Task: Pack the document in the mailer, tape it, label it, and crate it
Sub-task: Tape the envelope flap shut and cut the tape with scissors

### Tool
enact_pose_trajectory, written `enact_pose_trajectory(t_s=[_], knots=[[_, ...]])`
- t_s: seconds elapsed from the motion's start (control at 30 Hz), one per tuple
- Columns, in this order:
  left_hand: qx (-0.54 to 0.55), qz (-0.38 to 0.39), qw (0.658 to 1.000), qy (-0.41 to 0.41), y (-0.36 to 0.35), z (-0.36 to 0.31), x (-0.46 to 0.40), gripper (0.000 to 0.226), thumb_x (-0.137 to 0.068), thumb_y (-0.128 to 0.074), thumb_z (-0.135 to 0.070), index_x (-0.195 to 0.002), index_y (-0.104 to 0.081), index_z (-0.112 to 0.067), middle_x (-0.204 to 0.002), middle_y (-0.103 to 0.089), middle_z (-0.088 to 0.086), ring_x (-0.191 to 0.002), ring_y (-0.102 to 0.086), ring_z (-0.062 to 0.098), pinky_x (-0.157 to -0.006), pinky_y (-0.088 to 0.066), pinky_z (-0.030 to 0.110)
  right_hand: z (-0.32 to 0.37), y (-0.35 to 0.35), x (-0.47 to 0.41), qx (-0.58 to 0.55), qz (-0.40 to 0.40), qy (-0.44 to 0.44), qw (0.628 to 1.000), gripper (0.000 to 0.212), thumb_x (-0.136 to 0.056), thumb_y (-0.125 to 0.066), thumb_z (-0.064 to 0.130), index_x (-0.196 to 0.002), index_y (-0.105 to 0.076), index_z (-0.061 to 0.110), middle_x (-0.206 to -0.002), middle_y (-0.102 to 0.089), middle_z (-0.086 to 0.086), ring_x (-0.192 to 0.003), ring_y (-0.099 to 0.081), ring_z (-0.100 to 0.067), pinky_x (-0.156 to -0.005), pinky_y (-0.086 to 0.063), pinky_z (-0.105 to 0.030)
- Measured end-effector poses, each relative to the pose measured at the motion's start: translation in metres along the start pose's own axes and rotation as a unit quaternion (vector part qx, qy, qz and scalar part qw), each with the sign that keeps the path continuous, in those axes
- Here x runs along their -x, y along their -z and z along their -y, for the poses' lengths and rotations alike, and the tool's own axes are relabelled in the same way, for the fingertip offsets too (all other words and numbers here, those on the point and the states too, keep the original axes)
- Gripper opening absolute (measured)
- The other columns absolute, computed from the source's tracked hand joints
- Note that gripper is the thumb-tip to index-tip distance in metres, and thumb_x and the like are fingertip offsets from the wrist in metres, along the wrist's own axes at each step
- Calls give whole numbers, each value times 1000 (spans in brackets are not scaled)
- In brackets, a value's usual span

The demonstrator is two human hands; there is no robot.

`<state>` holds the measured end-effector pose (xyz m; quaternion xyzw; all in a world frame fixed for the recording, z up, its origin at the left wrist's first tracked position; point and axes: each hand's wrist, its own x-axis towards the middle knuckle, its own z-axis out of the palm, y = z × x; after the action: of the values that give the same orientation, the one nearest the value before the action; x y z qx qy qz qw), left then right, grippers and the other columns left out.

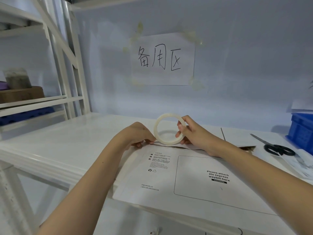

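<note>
A white mailer (pixel 189 177) printed with a waybill box lies flat on the white table, its near edge hanging over the table front. My right hand (pixel 191 133) holds a roll of pale tape (pixel 158 122) upright on its edge at the mailer's far edge. My left hand (pixel 137 134) presses its fingertips on that far edge, just left of the roll, where the tape end seems to sit. The document is not visible.
Black-handled scissors (pixel 277 149) lie at the right. A blue crate (pixel 301 131) stands at the far right edge, clear plastic wrap (pixel 299 163) in front of it. A paper sign (pixel 163 59) hangs on the wall. White shelving (pixel 42 99) with boxes stands left.
</note>
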<state>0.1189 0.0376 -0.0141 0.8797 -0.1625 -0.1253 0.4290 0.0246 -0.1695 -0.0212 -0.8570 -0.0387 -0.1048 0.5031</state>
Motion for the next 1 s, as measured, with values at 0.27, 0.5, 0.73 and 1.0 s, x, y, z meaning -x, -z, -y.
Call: enact_pose_trajectory(t_s=[0.27, 0.5, 0.73, 1.0], knots=[[-33, -7, 999, 7, 4, 8, -3, 20, -71, -71, -17, -79, -73, 1, -71, -60, 12, -51, -42, 21, -61, -37, 26, -1, 4, -1, -20, -11, -20, 1000, 16, -102, -41, 40, -100, -51, 28, -88, -62, -4, -73, -55, -20, -75, -46, -35], [-36, 7, 999, -10, 5, 10, -6, 13, -76, -74, -18, -67, -71, -9, -72, -63, 11, -52, -47, 19, -62, -43, 26, -1, 16, 4, -115, 47, -53, 991, 17, -102, -45, 34, -97, -48, 17, -87, -64, -2, -84, -58, -22, -87, -45, -29], [-47, 20, 999, -17, 5, 13, -9, 12, -76, -74, -20, -67, -71, -12, -76, -66, 11, -62, -50, 22, -68, -44, 29, -2, 23, 4, -172, 88, -67, 979, 13, -101, -48, 29, -99, -48, 16, -78, -65, -6, -91, -67, -27, -92, -49, -29], [-56, 32, 998, -22, 5, 12, -7, 10, -79, -72, -14, -70, -68, -12, -68, -65, 3, -59, -51, 17, -66, -44, 27, -2, 26, 4, -195, 78, -65, 975, 18, -101, -49, 30, -109, -59, 18, -68, -53, -4, -83, -61, -24, -87, -48, -34]])
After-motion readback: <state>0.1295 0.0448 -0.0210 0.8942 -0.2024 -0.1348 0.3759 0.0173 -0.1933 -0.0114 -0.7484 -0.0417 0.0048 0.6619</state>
